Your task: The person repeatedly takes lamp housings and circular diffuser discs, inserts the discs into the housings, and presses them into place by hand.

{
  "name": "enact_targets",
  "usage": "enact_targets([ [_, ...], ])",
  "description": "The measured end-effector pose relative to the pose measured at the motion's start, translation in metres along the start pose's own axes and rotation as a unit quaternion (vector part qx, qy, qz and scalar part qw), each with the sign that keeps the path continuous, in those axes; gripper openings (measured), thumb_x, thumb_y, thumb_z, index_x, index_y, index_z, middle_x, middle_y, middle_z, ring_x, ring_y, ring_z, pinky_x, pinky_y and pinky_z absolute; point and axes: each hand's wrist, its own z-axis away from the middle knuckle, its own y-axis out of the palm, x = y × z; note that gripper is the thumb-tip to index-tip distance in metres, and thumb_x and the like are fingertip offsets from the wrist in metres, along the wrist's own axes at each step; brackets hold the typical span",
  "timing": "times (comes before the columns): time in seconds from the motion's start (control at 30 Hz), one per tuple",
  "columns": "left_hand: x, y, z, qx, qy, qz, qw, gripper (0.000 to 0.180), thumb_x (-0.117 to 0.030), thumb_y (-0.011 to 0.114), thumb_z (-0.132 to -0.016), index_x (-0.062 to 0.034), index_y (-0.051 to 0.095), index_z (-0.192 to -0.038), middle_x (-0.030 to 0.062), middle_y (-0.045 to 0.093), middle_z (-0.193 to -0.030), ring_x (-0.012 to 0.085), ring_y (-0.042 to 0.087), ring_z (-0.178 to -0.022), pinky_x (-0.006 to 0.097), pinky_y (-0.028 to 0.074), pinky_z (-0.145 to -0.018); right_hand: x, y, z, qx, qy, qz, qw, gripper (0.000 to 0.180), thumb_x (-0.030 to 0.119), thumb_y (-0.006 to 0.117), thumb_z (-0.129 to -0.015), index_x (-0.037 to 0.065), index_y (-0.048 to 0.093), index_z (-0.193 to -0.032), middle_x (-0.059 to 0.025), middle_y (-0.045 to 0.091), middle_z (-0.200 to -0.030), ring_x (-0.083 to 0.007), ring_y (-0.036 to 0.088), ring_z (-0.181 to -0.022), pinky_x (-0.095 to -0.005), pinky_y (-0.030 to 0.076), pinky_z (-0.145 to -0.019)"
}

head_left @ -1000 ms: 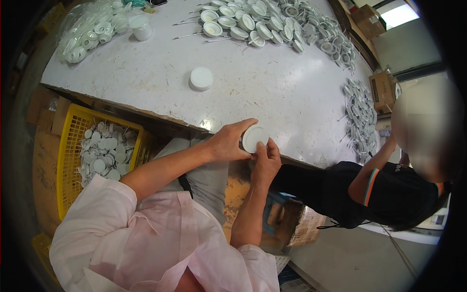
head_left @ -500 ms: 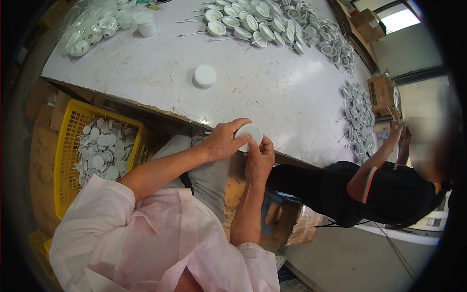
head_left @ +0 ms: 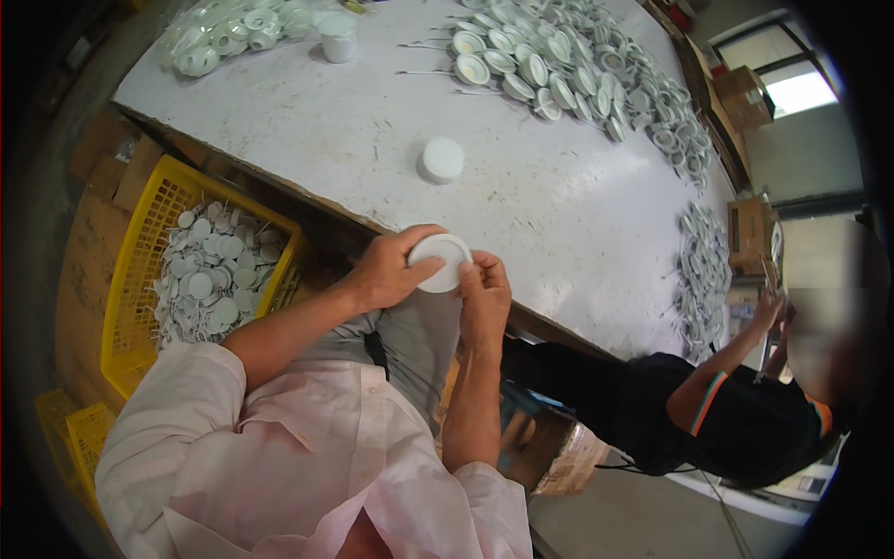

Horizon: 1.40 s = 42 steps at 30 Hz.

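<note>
Between my two hands, over the table's near edge, is a white round disc (head_left: 441,265) with a raised rim, facing up toward me. My left hand (head_left: 384,270) grips its left side, the thumb laid across the face. At the right side of the disc, my right hand (head_left: 485,296) pinches the rim with thumb and fingers. Beyond them, a short white stack of round pieces (head_left: 441,158) stands on the white table (head_left: 307,140).
A yellow crate (head_left: 130,307) at the left holds many small white discs with wires. Piles of white wired round parts (head_left: 559,70) cover the table's far right. A clear bag of white rings (head_left: 233,33) and a white tub (head_left: 338,42) lie far left. A co-worker (head_left: 736,401) stands right.
The disc has been tilted and now shows its rimmed face. Both hands have come slightly left with it. The table and crate have shifted right in the view.
</note>
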Motion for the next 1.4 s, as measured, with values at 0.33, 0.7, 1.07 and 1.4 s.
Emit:
enact_targets([
  [0.33,0.11,-0.163,0.086,-0.256,-0.121,-0.071,0.956,0.032,-0.011,0.068,-0.08,0.0022,0.059,-0.108,0.0081,0.066,-0.094,0.0138,0.061,-0.087,0.028,0.048,-0.079,0.006,0.052,-0.129,-0.063,-0.109,0.292,0.948,0.049,0.028,0.071,-0.078,-0.002,0.059,-0.114,-0.0033,0.056,-0.074,-0.0117,0.056,-0.064,-0.0244,0.046,-0.06],
  [0.7,0.317,-0.361,0.261,-0.422,-0.373,-0.359,0.745,0.05,-0.008,0.06,-0.075,0.0006,0.052,-0.124,0.0222,0.057,-0.119,0.033,0.055,-0.112,0.035,0.042,-0.095,-0.007,0.042,-0.145,-0.057,-0.082,0.134,0.986,0.027,0.021,0.068,-0.082,-0.002,0.062,-0.096,-0.0022,0.056,-0.07,-0.0099,0.053,-0.06,-0.0245,0.045,-0.057],
  [1.07,0.11,-0.124,0.092,-0.12,-0.167,0.018,0.979,0.018,-0.007,0.057,-0.088,0.0005,0.063,-0.104,0.009,0.067,-0.097,0.0137,0.066,-0.083,0.025,0.052,-0.068,0.001,0.02,-0.102,0.021,0.047,-0.173,0.984,0.012,0.011,0.053,-0.093,0.002,0.052,-0.1,-0.0043,0.056,-0.076,-0.0111,0.054,-0.06,-0.0208,0.046,-0.053],
  [1.4,0.014,-0.005,-0.025,0.026,-0.051,0.076,0.995,0.022,-0.008,0.064,-0.086,0.0018,0.061,-0.106,0.0085,0.068,-0.092,0.0067,0.061,-0.075,0.021,0.049,-0.061,-0.007,0.016,-0.02,0.03,0.027,-0.113,0.993,0.023,0.009,0.055,-0.09,-0.005,0.052,-0.108,-0.0089,0.061,-0.084,-0.0116,0.056,-0.066,-0.0227,0.045,-0.059],
])
